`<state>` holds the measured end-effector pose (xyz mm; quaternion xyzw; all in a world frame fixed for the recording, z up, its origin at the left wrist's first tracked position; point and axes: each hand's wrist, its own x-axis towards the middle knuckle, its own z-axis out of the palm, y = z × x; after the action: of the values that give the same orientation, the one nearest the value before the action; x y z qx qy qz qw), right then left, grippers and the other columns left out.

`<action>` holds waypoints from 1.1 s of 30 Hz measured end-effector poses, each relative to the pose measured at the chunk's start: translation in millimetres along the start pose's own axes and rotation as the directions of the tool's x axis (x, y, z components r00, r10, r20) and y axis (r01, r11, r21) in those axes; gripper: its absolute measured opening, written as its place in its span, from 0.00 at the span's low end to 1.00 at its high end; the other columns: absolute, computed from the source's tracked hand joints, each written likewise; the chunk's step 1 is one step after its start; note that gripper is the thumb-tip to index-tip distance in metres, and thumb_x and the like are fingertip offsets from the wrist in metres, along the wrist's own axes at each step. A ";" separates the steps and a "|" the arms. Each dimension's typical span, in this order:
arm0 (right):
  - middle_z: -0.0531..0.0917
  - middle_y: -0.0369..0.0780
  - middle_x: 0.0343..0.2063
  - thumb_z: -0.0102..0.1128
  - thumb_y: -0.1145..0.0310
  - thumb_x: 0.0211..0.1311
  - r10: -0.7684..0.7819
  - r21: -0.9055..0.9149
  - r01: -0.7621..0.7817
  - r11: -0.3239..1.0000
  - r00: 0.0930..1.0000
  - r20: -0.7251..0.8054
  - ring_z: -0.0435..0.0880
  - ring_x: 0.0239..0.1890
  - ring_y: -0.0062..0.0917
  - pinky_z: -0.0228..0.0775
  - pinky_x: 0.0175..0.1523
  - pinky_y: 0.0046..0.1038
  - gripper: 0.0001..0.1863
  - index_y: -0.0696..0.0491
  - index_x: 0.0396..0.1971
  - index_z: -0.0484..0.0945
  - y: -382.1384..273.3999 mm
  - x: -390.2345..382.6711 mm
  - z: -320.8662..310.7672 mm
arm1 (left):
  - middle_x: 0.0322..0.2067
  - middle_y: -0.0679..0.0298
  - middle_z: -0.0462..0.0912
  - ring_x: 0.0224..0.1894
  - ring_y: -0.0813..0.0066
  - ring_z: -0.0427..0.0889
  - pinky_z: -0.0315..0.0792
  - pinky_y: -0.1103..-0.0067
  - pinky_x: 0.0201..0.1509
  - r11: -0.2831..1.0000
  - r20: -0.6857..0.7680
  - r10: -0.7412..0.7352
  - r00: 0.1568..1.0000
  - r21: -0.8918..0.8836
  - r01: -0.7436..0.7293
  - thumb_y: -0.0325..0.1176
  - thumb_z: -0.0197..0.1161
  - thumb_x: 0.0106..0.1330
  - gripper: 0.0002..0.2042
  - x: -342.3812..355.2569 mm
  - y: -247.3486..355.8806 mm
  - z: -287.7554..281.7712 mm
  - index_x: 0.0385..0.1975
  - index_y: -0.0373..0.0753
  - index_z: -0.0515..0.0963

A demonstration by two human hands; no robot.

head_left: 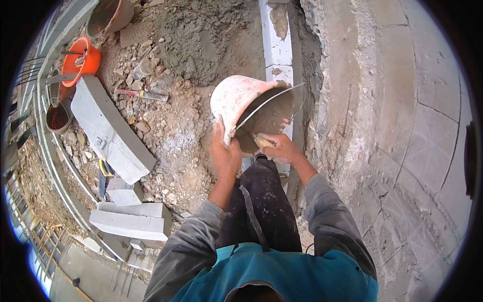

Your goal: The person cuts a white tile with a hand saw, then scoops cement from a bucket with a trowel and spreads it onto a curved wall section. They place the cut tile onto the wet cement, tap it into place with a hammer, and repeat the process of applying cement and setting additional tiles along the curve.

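Observation:
A pale pink, mortar-smeared bucket point(234, 98) is tipped on its side in front of me, its mouth turned to the right and toward me. My left hand point(225, 153) grips its near rim, fingers on the outer wall. Grey wet mortar coats the inside, and a thin wire handle crosses the mouth. In my right hand point(284, 150) is a trowel, held by its wooden handle point(263, 142) at the bucket's mouth; its blade is hidden in the bucket. Beneath and beyond the bucket runs a row of white kerb blocks point(278, 48) with mortar on top.
On the left lie a hammer point(143, 94), long grey kerb stones point(108, 126) and a yellow-and-black handled saw point(104, 171). An orange bucket point(90, 60) and other buckets stand farther left. Wet mortar point(201, 40) is heaped ahead; paving slabs point(432, 136) cover the right.

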<state>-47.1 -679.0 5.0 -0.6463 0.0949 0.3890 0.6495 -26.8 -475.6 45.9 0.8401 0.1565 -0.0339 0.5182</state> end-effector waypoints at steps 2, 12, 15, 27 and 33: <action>0.82 0.35 0.30 0.65 0.71 0.55 -0.054 0.188 0.060 0.980 0.998 -0.032 0.79 0.27 0.16 0.73 0.32 0.22 0.32 0.60 0.62 0.71 8.9 -12.1 3.0 | 0.61 0.40 0.71 0.66 0.51 0.69 0.62 0.71 0.67 0.988 0.116 -0.153 0.981 -0.014 0.156 0.19 0.50 0.54 0.32 1.6 -6.6 5.3 0.66 0.29 0.64; 0.83 0.40 0.35 0.64 0.74 0.57 0.104 0.347 0.090 0.934 0.860 -0.501 0.80 0.28 0.18 0.74 0.34 0.21 0.32 0.63 0.63 0.68 18.4 -1.0 -40.6 | 0.24 0.63 0.76 0.24 0.74 0.74 0.69 0.73 0.30 0.824 -0.133 -0.565 0.814 -0.139 0.549 0.22 0.55 0.53 0.10 49.6 -70.0 46.5 0.35 0.28 0.76; 0.82 0.37 0.35 0.64 0.72 0.58 0.057 0.155 0.070 0.986 0.724 -0.688 0.79 0.28 0.17 0.73 0.34 0.22 0.31 0.63 0.62 0.69 13.2 55.6 -74.2 | 0.26 0.63 0.75 0.27 0.76 0.74 0.68 0.76 0.31 0.795 -0.143 -0.597 0.789 -0.240 0.557 0.21 0.55 0.53 0.08 54.9 -88.5 36.3 0.33 0.29 0.74; 0.83 0.52 0.41 0.64 0.68 0.51 -0.240 -0.477 -0.263 0.838 0.608 -0.757 0.83 0.41 0.45 0.74 0.46 0.37 0.28 0.56 0.55 0.76 4.8 156.7 -135.9 | 0.27 0.65 0.76 0.28 0.78 0.75 0.70 0.78 0.31 0.767 -0.175 -0.634 0.753 -0.266 0.584 0.21 0.55 0.55 0.08 56.6 -118.1 10.8 0.35 0.29 0.75; 0.77 0.46 0.36 0.64 0.72 0.54 -0.387 -0.757 0.022 0.653 0.869 -0.309 0.81 0.38 0.41 0.75 0.43 0.39 0.29 0.54 0.59 0.72 -10.7 59.2 -80.2 | 0.27 0.65 0.77 0.26 0.78 0.75 0.69 0.79 0.29 0.825 -0.144 -0.526 0.838 -0.326 0.462 0.21 0.55 0.54 0.10 57.7 -86.4 22.0 0.37 0.30 0.76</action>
<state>30.3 -728.0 -35.7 -0.9283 0.0013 0.1575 0.3368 4.5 -446.1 -51.3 0.6872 0.4314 -0.0488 0.5825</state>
